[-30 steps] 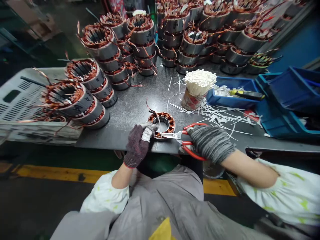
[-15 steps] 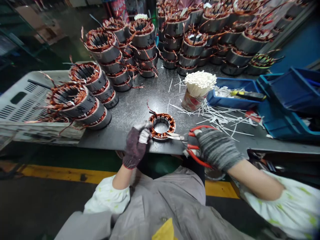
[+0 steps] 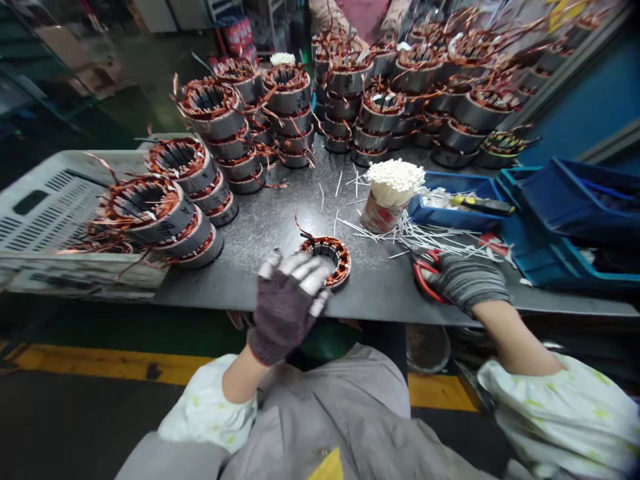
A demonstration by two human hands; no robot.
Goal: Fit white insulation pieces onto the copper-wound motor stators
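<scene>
A motor stator [image 3: 341,261] with copper windings lies flat near the front edge of the metal table. My left hand [image 3: 290,293], in a dark purple glove with pale fingertips, is over its near left side with the fingers spread; part of the ring is hidden under them. Further right, my right hand [image 3: 467,280], in a grey striped glove, grips red-handled scissors [image 3: 424,279] low over the tabletop. The scissor blades are hard to make out among the loose white sticks [image 3: 435,233].
Stacked stators [image 3: 210,127] line the back and left. A tin of white sticks [image 3: 383,213] stands beside a blue tray [image 3: 460,217] holding a yellow-and-black tool [image 3: 483,203]. Blue bins [image 3: 565,247] are at right, a white crate [image 3: 65,207] at left. A person [image 3: 363,20] stands behind the stacks.
My right hand has carried the scissors away from the stator to the right, beside the loose sticks. My left hand has opened from its grip on the ring and spread over it.
</scene>
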